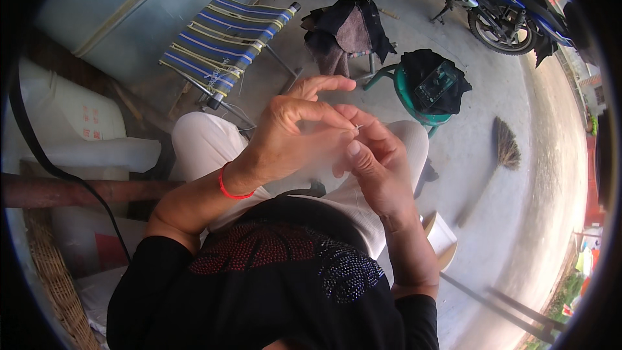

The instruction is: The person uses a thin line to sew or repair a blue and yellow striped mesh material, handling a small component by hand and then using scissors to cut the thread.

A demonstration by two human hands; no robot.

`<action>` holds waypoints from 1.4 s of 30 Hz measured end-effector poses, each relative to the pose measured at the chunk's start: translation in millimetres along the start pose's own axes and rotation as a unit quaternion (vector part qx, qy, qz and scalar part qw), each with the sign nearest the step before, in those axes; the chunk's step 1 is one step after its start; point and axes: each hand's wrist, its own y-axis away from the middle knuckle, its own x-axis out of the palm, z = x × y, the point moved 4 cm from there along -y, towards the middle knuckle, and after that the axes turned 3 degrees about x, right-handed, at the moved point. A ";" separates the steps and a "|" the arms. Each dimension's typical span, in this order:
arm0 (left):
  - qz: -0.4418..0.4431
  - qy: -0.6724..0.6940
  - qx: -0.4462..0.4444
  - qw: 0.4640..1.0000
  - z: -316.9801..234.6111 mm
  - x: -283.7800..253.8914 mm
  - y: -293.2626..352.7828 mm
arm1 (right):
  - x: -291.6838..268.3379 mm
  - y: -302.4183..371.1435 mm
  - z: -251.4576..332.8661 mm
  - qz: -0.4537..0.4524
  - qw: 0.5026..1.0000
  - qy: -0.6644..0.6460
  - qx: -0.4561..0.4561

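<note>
My left hand (285, 131), with a red cord around its wrist, comes in above my lap. Its index finger and thumb are pinched together, the other fingers raised and bent. Facing it, my right hand (377, 159) has its curled fingers and thumb close around the same spot. A tiny, thin, light-coloured sliver (359, 128) shows between the meeting fingertips. Its kind is too small to tell, and a pale haze over the fingers blurs part of it. My left fingertips grip it, while what my right fingers hold is partly hidden.
Ahead stand a striped folding stool (227, 42), a stool draped with dark cloth (353, 29) and a green stool (405, 94) bearing black cloth and a phone (437, 84). A motorcycle (499, 10) is at far right, a broom (505, 146) on the floor. White containers (71, 104) stand left.
</note>
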 end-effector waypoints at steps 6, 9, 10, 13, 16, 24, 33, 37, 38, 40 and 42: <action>-0.042 0.302 -0.124 0.944 14.5 5.0 9.3 | 1.3 -0.6 -16.0 -0.075 0.994 -0.073 0.037; -0.071 0.322 -0.127 0.935 14.3 1.6 9.9 | -5.9 3.9 -14.3 -0.103 0.994 -0.043 0.007; -0.071 0.324 -0.126 0.935 13.8 0.1 9.3 | -8.5 6.0 -9.6 -0.127 0.992 -0.002 -0.017; -0.130 0.274 -0.092 0.948 7.9 -15.2 8.3 | -12.8 10.7 3.5 -0.178 0.979 0.084 -0.050; -0.123 -0.146 0.113 0.975 -26.3 -23.6 6.6 | -11.6 14.0 18.2 -0.203 0.920 0.292 -0.162; -0.112 -0.308 0.216 0.920 -35.0 -2.4 7.2 | -0.7 15.7 30.5 -0.190 0.870 0.403 -0.212; -0.107 -0.320 0.242 0.910 -27.3 3.4 4.8 | -0.4 17.5 30.6 -0.184 0.872 0.402 -0.211; -0.068 -0.322 0.217 0.919 -25.8 8.3 5.4 | -1.7 15.8 31.4 -0.171 0.865 0.424 -0.206; -0.057 -0.323 0.206 0.922 -24.4 10.0 4.8 | -1.6 15.1 31.2 -0.163 0.867 0.419 -0.216; -0.035 -0.315 0.197 0.928 -20.4 12.4 5.9 | -2.2 14.2 30.2 -0.149 0.870 0.412 -0.225; -0.013 -0.310 0.187 0.932 -17.4 14.7 6.9 | -2.7 14.6 30.5 -0.155 0.869 0.411 -0.228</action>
